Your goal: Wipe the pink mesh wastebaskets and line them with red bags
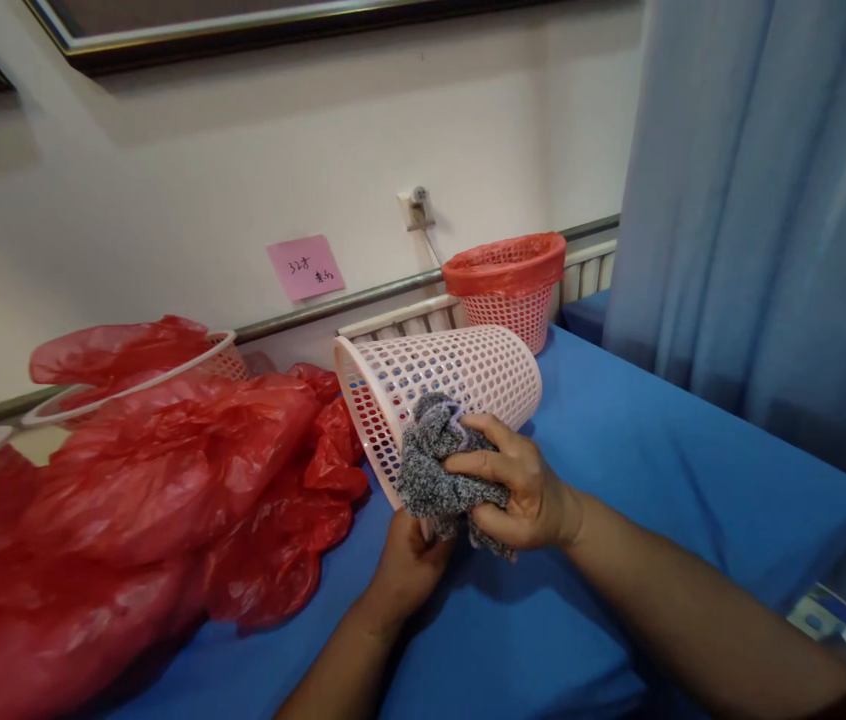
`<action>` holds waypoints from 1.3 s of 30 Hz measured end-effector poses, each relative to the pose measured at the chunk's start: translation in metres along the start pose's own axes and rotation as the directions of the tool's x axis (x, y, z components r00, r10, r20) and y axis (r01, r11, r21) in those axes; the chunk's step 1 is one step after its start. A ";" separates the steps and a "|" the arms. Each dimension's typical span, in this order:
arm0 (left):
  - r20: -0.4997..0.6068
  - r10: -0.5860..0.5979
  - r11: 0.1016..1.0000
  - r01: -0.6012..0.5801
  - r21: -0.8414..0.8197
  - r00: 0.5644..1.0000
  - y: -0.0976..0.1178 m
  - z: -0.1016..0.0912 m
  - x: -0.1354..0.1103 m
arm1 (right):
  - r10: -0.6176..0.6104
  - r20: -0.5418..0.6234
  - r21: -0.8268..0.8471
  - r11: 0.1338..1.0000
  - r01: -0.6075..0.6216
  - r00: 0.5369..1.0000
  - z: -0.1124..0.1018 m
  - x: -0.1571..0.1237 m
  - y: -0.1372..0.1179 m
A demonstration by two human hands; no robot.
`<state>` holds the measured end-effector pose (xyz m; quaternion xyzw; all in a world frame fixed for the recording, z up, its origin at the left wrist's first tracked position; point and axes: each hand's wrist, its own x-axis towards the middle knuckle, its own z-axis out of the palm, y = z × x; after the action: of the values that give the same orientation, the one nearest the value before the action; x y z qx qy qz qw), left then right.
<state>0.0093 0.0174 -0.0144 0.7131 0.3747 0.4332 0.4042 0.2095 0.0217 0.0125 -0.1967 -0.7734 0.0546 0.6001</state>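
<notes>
A pale pink perforated plastic wastebasket (460, 370) lies tilted on its side above the blue-covered bed, its open mouth facing left. My left hand (412, 560) grips the basket at the lower part of its rim, with the fingers partly hidden behind the cloth and the basket. In my right hand (524, 485) is a bunched grey speckled cloth (434, 465), pressed against the outside of the basket near the rim. My right fingers are curled over this cloth.
Crumpled red plastic bags (190, 490) spread over the left side of the blue bed (693, 480). Behind the bags stands another basket (224, 360). A red-lined basket (509, 290) stands at the back by the metal rail (370, 295). A blue curtain (753, 200) hangs at right.
</notes>
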 end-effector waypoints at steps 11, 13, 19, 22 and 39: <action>-0.077 -0.016 0.998 0.020 0.055 0.997 -0.001 0.000 -0.004 | 0.493 -0.546 -0.123 0.752 -0.647 0.677 -0.034 -0.003 0.078; 0.004 0.029 0.995 -0.029 0.092 1.000 -0.003 0.004 -0.004 | 0.595 -0.598 -0.047 0.643 -0.765 0.537 -0.047 -0.003 0.096; 0.157 0.097 0.957 -0.135 0.256 0.983 -0.017 0.006 0.003 | 0.354 -0.423 -0.208 0.858 -0.470 0.834 -0.020 -0.001 0.055; 0.170 0.099 0.951 -0.144 0.275 0.980 -0.020 0.005 0.005 | 0.141 -0.167 -0.115 0.980 -0.161 0.976 -0.002 -0.001 0.019; 0.090 0.040 0.987 -0.053 0.152 0.995 0.001 0.006 -0.005 | 0.646 -0.594 -0.027 0.579 -0.815 0.479 -0.047 -0.008 0.110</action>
<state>0.0132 0.0109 -0.0173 0.7690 0.3722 0.3808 0.3536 0.2817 0.1121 -0.0174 -0.6081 -0.4142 0.1321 0.6642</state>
